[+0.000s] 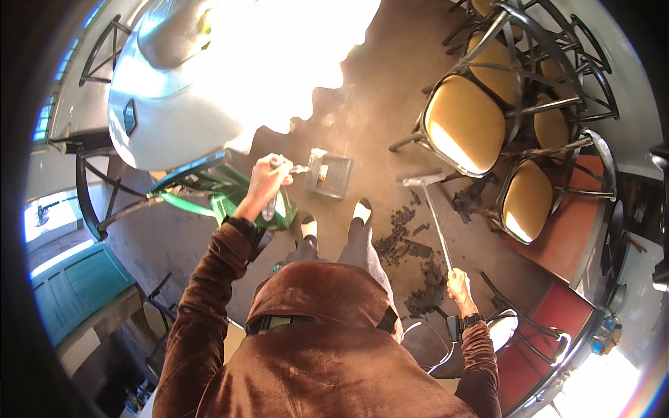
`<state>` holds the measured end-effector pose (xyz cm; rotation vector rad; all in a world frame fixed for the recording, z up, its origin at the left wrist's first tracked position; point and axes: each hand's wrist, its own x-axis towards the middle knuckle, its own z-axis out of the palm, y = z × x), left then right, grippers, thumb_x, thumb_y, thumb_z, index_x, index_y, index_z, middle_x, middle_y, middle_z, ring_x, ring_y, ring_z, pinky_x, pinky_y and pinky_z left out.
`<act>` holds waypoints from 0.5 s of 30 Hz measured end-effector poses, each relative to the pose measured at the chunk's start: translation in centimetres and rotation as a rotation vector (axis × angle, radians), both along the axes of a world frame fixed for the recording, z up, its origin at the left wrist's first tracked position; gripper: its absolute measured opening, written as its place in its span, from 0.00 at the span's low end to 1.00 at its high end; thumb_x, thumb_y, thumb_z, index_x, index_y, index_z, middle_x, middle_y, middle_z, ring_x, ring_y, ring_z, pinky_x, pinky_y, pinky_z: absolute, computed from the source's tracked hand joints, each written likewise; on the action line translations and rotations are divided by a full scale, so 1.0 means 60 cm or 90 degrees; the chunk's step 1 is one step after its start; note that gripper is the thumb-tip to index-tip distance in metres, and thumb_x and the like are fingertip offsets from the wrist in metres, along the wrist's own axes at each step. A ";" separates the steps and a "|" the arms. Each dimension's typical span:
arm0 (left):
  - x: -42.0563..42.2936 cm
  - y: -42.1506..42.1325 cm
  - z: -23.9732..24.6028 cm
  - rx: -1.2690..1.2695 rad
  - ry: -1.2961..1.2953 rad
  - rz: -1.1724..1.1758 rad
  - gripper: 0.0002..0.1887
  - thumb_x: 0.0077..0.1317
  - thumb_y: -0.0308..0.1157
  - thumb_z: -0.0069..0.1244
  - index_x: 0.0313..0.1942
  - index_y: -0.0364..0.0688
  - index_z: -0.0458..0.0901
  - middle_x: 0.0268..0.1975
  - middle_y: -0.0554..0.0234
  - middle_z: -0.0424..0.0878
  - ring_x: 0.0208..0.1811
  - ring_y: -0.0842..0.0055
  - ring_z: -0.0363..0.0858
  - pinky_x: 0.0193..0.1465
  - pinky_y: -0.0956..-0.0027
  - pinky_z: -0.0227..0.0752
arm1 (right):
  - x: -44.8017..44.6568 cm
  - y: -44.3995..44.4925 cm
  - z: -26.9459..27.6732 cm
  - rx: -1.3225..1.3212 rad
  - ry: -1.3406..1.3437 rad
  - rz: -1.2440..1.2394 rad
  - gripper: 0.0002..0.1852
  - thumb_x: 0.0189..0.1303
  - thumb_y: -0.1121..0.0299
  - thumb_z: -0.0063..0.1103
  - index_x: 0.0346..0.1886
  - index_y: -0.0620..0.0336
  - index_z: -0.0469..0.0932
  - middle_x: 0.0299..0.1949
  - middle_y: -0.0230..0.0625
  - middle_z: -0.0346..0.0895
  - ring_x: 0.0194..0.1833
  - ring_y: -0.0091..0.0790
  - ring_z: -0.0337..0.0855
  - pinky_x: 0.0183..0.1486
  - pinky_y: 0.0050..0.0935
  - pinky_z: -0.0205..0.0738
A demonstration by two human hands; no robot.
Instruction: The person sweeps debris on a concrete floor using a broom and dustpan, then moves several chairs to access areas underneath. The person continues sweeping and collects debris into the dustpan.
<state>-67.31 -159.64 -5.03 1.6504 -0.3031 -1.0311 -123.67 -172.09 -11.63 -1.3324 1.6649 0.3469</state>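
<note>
My left hand [265,180] is closed around the grey handle of a long-handled dustpan [342,175]. The pan rests low over the floor ahead of my feet, with a few small light scraps inside. In my right hand [459,286] is the pale stick of a broom [438,224]. Its head [422,181] is at the floor, to the right of the pan and near a chair leg. Torn dark scraps [405,248] lie scattered across the floor between my legs and the broom stick; their material I cannot tell.
Black-framed chairs with tan seats [465,125] crowd the right. A large round-edged table [177,115] stands at the left under strong glare. Below it is a green chair-like object [225,204]. A white cable [444,355] hangs near my right wrist. More dark scraps [470,198] lie beneath the chairs.
</note>
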 end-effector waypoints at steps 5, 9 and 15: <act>0.016 -0.007 0.014 0.024 -0.003 0.007 0.07 0.59 0.22 0.45 0.23 0.34 0.70 0.22 0.69 0.70 0.22 0.86 0.67 0.24 0.81 0.64 | 0.075 -0.031 -0.033 0.000 -0.131 -0.094 0.13 0.66 0.67 0.39 0.23 0.54 0.60 0.14 0.26 0.60 0.10 0.19 0.59 0.08 0.21 0.54; 0.025 0.004 -0.002 0.003 -0.049 -0.067 0.08 0.58 0.30 0.46 0.23 0.36 0.73 0.24 0.65 0.73 0.24 0.80 0.76 0.29 0.76 0.74 | 0.134 -0.146 -0.134 0.111 -0.294 -0.273 0.06 0.64 0.66 0.45 0.37 0.58 0.67 0.16 0.27 0.63 0.11 0.21 0.61 0.10 0.21 0.59; 0.032 0.020 -0.034 0.120 -0.213 -0.134 0.09 0.58 0.28 0.47 0.23 0.32 0.73 0.20 0.72 0.71 0.24 0.87 0.71 0.27 0.81 0.66 | 0.223 -0.193 -0.235 0.146 -0.127 -0.305 0.09 0.65 0.61 0.46 0.36 0.55 0.67 0.16 0.25 0.61 0.11 0.17 0.58 0.11 0.18 0.56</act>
